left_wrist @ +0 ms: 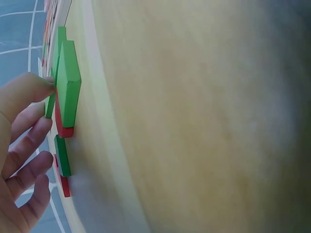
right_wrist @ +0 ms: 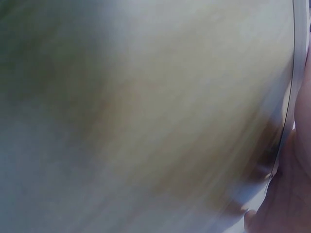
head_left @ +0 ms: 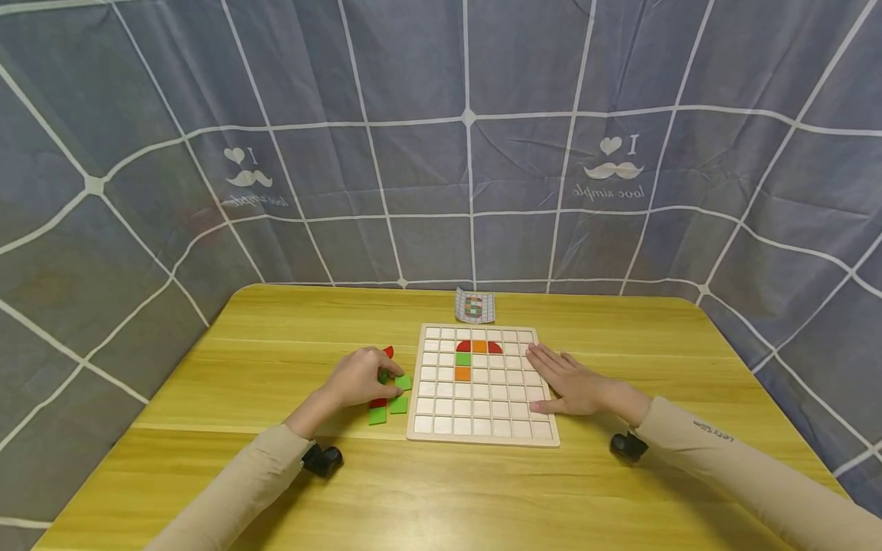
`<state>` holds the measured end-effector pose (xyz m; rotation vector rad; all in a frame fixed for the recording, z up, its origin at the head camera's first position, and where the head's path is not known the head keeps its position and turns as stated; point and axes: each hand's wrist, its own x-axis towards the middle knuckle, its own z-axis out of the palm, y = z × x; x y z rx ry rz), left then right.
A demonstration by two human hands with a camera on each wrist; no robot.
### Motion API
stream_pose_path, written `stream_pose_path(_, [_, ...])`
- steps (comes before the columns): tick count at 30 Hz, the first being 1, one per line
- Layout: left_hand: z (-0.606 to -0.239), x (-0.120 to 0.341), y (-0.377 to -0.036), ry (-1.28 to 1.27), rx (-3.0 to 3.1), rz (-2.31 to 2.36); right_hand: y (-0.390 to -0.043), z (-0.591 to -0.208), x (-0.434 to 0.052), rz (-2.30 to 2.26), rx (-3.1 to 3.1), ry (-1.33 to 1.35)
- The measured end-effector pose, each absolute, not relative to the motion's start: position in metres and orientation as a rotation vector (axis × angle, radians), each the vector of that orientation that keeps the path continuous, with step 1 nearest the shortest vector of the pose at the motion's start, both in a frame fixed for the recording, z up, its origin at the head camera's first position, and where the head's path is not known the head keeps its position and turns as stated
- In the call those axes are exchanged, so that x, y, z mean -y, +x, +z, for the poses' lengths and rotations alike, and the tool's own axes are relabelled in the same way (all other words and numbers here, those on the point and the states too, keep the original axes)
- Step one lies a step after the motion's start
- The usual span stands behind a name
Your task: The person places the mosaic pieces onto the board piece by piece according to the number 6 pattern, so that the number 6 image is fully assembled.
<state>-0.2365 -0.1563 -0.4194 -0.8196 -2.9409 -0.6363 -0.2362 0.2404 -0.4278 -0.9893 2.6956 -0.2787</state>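
Beside the board's left edge, my left hand (head_left: 361,376) reaches over a loose group of tiles. Its thumb and a finger pinch a green square tile (left_wrist: 50,105) by opposite edges. Another green tile (head_left: 398,405) and a lime green tile (head_left: 377,415) lie by the thumb, and a red tile (head_left: 378,402) is partly covered by the hand. My right hand (head_left: 575,385) rests with spread fingers on the right edge of the wooden grid board (head_left: 482,441). On the grid sit two red curved tiles (head_left: 494,347), two orange tiles (head_left: 462,373) and a green tile (head_left: 463,358).
A printed pattern card (head_left: 475,306) lies behind the board. A red piece (head_left: 389,352) shows beyond the left hand. The wooden table (head_left: 441,490) meets a grey checked curtain (head_left: 427,168) at the back and sides.
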Motion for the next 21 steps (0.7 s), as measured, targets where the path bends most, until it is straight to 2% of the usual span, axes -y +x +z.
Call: stream_pose_path(21, [-0.408, 0.149, -0.237, -0.828, 2.914, -0.601, -0.234, -0.422, -0.236, -0.217, -2.694, -0.944])
